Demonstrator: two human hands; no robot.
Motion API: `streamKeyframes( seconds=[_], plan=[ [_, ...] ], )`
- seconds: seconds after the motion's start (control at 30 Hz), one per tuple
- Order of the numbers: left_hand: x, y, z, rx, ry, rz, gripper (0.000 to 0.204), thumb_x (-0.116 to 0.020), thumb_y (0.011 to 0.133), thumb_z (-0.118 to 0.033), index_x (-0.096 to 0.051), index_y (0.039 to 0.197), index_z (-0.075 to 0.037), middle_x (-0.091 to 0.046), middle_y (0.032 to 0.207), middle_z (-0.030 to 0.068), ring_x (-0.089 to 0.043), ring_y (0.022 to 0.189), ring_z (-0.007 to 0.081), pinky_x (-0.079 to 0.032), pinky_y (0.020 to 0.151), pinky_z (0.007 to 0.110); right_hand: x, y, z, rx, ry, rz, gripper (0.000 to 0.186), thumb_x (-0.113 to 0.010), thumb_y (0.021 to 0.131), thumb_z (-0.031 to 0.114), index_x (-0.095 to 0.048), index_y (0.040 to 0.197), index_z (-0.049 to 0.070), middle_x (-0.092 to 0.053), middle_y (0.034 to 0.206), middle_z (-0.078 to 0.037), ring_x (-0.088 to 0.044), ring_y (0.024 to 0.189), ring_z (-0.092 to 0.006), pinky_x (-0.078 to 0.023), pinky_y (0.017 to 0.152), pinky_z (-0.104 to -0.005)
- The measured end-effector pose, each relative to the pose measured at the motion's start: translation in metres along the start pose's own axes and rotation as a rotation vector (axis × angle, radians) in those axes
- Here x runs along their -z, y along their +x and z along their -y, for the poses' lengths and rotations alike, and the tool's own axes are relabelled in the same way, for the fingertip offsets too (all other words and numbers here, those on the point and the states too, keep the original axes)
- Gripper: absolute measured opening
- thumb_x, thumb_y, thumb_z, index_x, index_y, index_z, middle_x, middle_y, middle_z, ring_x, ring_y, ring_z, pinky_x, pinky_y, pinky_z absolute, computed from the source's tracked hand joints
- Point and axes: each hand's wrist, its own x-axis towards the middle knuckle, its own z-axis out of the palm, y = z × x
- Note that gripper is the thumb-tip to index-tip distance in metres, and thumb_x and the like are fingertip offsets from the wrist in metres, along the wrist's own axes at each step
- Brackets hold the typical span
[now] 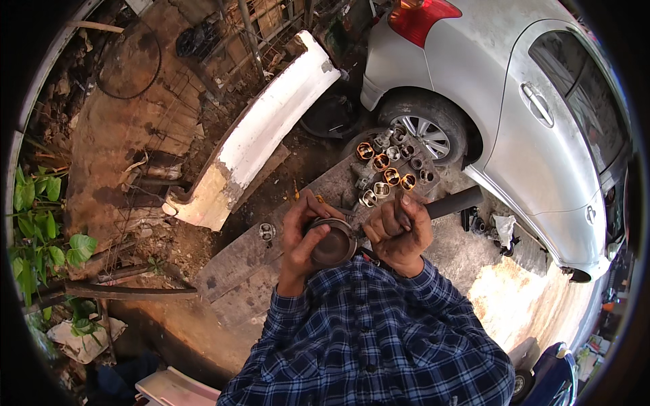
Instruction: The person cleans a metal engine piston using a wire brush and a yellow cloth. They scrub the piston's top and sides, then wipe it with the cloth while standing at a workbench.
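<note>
In my left hand (305,240) is a round, dark brown metal part (333,243), like a piston, its circular face turned up and my thumb across its rim. My right hand (403,237) is closed around a dark grey cylindrical tool (455,201) that sticks out to the upper right, beside the round part; its working end is hard to make out. Below my hands is a grimy grey bench board (227,274), with a small silver piston (267,231) left of my left hand and several pistons, some orange-rimmed (391,177), beyond my hands.
A silver car (501,95) with its rear wheel (413,132) stands at the upper right. A long white-painted panel (264,122) lies upper left, near wire mesh, scrap and green plants (47,230). A black basin (325,118) sits behind the bench; a blue vehicle (552,375) shows lower right.
</note>
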Motion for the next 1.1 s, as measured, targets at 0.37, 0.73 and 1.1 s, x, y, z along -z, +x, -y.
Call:
streamKeyframes(
  seconds=[0.37, 0.73, 1.1],
  plan=[
    [-0.017, 0.006, -0.016, 0.033, 0.095, -0.073, 0.03, -0.061, 0.073, -0.019, -0.045, 0.092, -0.003, -0.068, 0.089, 0.025, -0.067, 0.08, 0.0232, -0.055, 0.078, 0.034, 0.003, -0.005, 0.013, 0.058, 0.0, 0.024, 0.039, -0.047, 0.102, 0.027, -0.036, 0.066, 0.017, -0.02, 0.046, 0.006, -0.01, 0.038, -0.0074, -0.012, 0.037, -0.0286],
    [-0.023, 0.004, -0.019, -0.011, 0.156, -0.053, 0.029, -0.062, 0.071, -0.018, -0.046, 0.09, -0.002, -0.068, 0.09, 0.0225, -0.067, 0.082, 0.0231, -0.054, 0.08, 0.033, -0.005, -0.006, 0.006, 0.025, -0.078, -0.005, 0.04, -0.05, 0.1, 0.027, -0.038, 0.063, 0.018, -0.022, 0.043, 0.004, -0.012, 0.038, -0.0088, -0.015, 0.04, -0.0285],
    [-0.016, 0.001, -0.016, -0.037, 0.114, 0.023, 0.034, -0.062, 0.081, -0.009, -0.049, 0.109, 0.006, -0.054, 0.092, 0.0117, -0.066, 0.097, 0.0255, -0.052, 0.087, 0.036, -0.003, -0.012, 0.009, -0.01, -0.195, -0.034, 0.042, -0.056, 0.096, 0.029, -0.038, 0.059, 0.017, -0.025, 0.044, 0.003, -0.015, 0.039, -0.0096, -0.017, 0.042, -0.0303]
  ],
)
